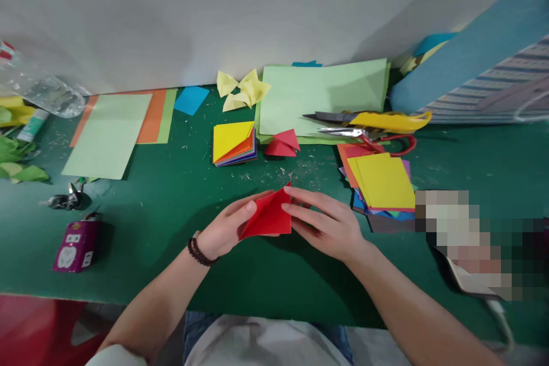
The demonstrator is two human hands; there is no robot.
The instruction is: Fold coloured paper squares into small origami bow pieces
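A sheet of red paper [274, 214], partly folded with a raised flap, is held between my hands above the green table. My left hand [227, 226] grips its left side, thumb on top and the other fingers underneath. On the right edge, my right hand [326, 223] has its fingertips closed against the paper; its thumb is hidden. Just beyond lies a small folded red piece [283, 143]. A stack of coloured paper squares [234, 142], yellow on top, sits to its left.
Scissors with yellow handles [386, 120] and red-handled scissors [364, 135] lie on pale green sheets [317, 94]. More coloured squares [381, 183] lie to the right. At left are large sheets [111, 137], a purple carton [77, 246] and a plastic bottle [43, 88]. A wall stands behind.
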